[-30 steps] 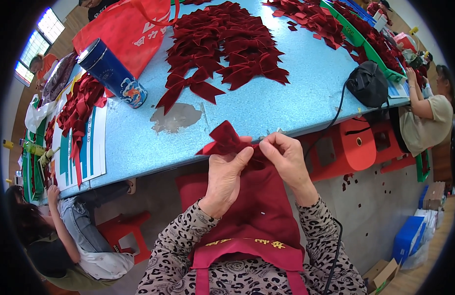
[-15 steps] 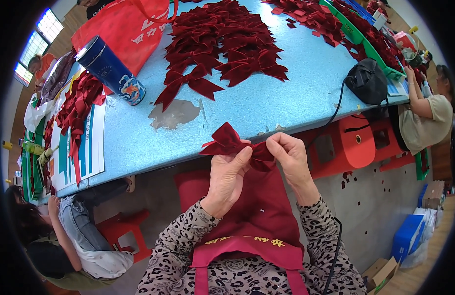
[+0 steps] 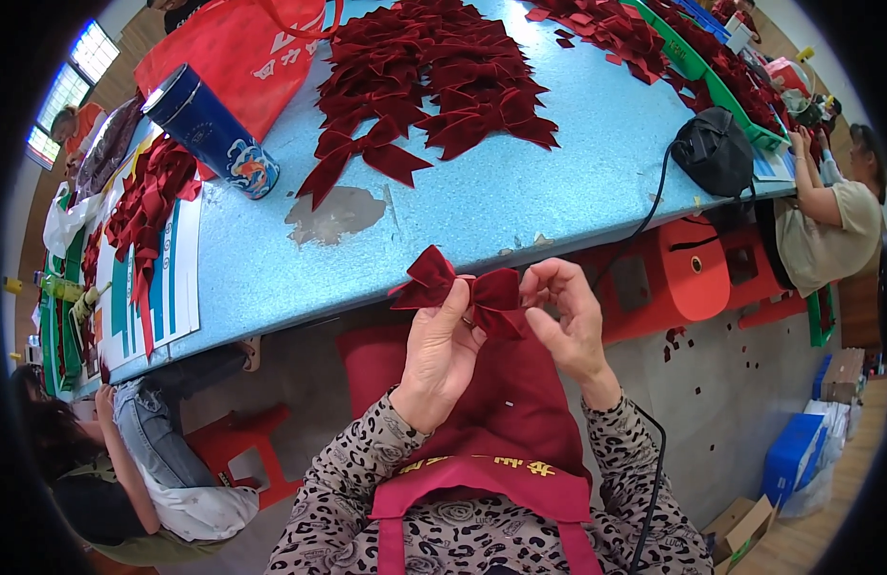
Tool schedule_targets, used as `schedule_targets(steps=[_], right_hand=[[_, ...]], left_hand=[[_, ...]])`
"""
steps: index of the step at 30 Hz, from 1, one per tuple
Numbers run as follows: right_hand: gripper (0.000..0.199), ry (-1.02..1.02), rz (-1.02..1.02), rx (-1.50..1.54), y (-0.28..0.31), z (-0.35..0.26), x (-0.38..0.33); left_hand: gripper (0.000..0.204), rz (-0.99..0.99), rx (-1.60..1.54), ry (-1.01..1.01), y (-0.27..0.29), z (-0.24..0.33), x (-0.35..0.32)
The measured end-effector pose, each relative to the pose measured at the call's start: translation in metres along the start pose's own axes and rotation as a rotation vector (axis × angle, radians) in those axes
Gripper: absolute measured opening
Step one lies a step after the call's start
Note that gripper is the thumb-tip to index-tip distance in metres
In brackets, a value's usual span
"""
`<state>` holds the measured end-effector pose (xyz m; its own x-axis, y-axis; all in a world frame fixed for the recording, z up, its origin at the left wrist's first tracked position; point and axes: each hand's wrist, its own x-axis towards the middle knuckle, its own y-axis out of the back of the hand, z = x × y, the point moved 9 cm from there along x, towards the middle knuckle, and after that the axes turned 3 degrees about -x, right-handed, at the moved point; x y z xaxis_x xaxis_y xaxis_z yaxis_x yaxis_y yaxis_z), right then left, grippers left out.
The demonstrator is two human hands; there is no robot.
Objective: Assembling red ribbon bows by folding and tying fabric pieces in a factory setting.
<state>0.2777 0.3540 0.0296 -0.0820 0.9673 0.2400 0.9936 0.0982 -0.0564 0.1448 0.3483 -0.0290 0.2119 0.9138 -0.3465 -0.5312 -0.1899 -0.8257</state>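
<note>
1. Before the near edge of the surface (image 3: 405, 228), the left hand (image 3: 442, 359) clamps the dark-red bow (image 3: 496, 295).
2. The right hand (image 3: 570, 321), digits apart, is beside the bow; contact is hard to confirm.

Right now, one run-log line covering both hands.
left hand: pinching dark-red bow | right hand: thumb and fingertips apart, beside bow, contact unclear | blue table: two columns of bows
</note>
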Motion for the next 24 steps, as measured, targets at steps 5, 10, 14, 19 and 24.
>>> schedule_targets(steps=[5, 10, 14, 19, 24], right_hand=[[0.031, 0.04, -0.037, -0.228, -0.005, -0.005, -0.009], [0.024, 0.138, -0.017, -0.376, -0.001, -0.018, -0.017], [0.021, 0.303, 0.026, -0.431, 0.0, -0.03, -0.024], [0.017, 0.357, 0.035, -0.369, 0.0, -0.035, -0.026], [0.015, 0.209, 0.038, -0.419, -0.001, -0.024, -0.024]], left_hand=[[0.02, -0.072, -0.091, 0.057, -0.01, -0.018, -0.008], [0.021, -0.114, -0.068, 0.061, -0.01, -0.034, -0.015], [0.019, -0.081, -0.084, 0.037, -0.014, -0.036, -0.019], [0.021, -0.085, -0.144, 0.094, -0.011, -0.045, -0.018], [0.022, -0.072, -0.171, 0.164, -0.014, -0.05, -0.02]])
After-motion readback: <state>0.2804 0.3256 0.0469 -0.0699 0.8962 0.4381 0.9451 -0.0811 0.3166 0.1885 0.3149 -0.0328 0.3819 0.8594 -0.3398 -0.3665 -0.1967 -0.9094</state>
